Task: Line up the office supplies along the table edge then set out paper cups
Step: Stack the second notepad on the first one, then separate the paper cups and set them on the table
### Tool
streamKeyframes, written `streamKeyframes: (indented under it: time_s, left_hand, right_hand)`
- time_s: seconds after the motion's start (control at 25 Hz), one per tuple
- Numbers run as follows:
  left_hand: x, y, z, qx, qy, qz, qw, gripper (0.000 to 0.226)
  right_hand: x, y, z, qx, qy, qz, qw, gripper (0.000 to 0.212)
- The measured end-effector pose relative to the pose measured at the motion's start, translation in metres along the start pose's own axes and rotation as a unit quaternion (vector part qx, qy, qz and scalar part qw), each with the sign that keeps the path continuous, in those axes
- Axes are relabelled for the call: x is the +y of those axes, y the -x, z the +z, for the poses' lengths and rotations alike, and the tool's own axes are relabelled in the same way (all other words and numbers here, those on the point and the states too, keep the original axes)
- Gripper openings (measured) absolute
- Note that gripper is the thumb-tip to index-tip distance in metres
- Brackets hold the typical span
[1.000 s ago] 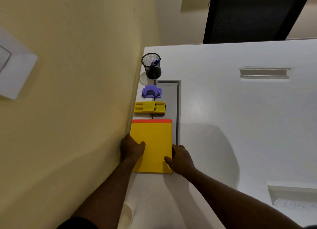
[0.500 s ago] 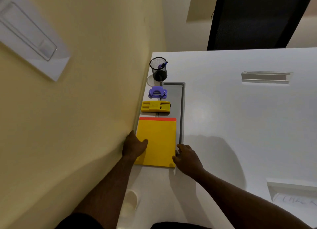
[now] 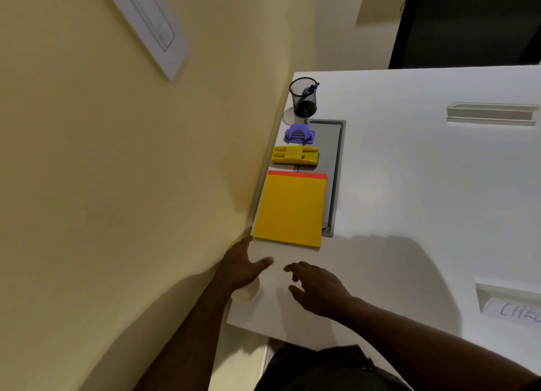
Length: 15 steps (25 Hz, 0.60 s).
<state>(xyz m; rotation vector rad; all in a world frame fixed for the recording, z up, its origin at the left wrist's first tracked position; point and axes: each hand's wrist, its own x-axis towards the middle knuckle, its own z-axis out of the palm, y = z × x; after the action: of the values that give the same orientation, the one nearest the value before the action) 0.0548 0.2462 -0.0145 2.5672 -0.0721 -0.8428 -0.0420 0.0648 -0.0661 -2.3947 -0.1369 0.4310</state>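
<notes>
Along the left edge of the white table (image 3: 409,185), by the wall, lie a black mesh pen cup (image 3: 304,98) with a purple pen, a purple hole punch (image 3: 299,134), a yellow stapler-like tool (image 3: 294,155) and a yellow pad (image 3: 291,210) with a red top strip. My left hand (image 3: 241,266) hovers just below the pad, fingers apart, over a white paper cup (image 3: 246,294) that it partly hides. My right hand (image 3: 317,286) is beside it, open and holding nothing.
A grey cable tray lid (image 3: 332,162) is set into the table right of the supplies. Two clear name holders (image 3: 491,114) (image 3: 509,303) stand on the right side. The yellow wall (image 3: 117,185) runs close along the table's left edge.
Both hands have let go of the yellow pad and drawn back toward me. The left hand is now over the paper cup. The view has tilted.
</notes>
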Motion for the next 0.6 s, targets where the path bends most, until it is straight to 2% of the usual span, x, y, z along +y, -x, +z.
streamKeyframes:
  time_s: [0.12, 0.2, 0.28, 0.4, 0.52, 0.6]
  left_hand:
    - [-0.015, 0.030, 0.001, -0.038, -0.118, 0.036, 0.992, 0.120]
    - [-0.024, 0.048, 0.008, 0.001, -0.127, 0.032, 0.991, 0.121]
    - [-0.031, 0.065, 0.020, 0.076, -0.102, 0.049, 0.991, 0.114]
    - [-0.035, 0.084, 0.039, 0.191, -0.003, 0.067, 0.979, 0.101]
    - [-0.035, 0.091, 0.053, 0.195, 0.090, 0.025, 0.976, 0.101]
    - [-0.035, 0.090, 0.059, 0.172, 0.114, 0.017, 0.978, 0.103]
  right_hand:
    - [-0.014, 0.000, 0.010, -0.012, 0.034, -0.032, 0.999, 0.063]
    - [-0.024, -0.004, 0.017, -0.023, 0.079, -0.057, 0.995, 0.069]
    - [-0.035, -0.012, 0.026, -0.032, 0.132, -0.085, 0.987, 0.065]
    - [-0.047, -0.023, 0.033, -0.021, 0.198, -0.107, 0.974, 0.048]
    - [-0.046, -0.021, 0.030, 0.004, 0.183, -0.090, 0.979, 0.033]
    - [-0.042, -0.012, 0.020, 0.024, 0.100, -0.047, 0.994, 0.028]
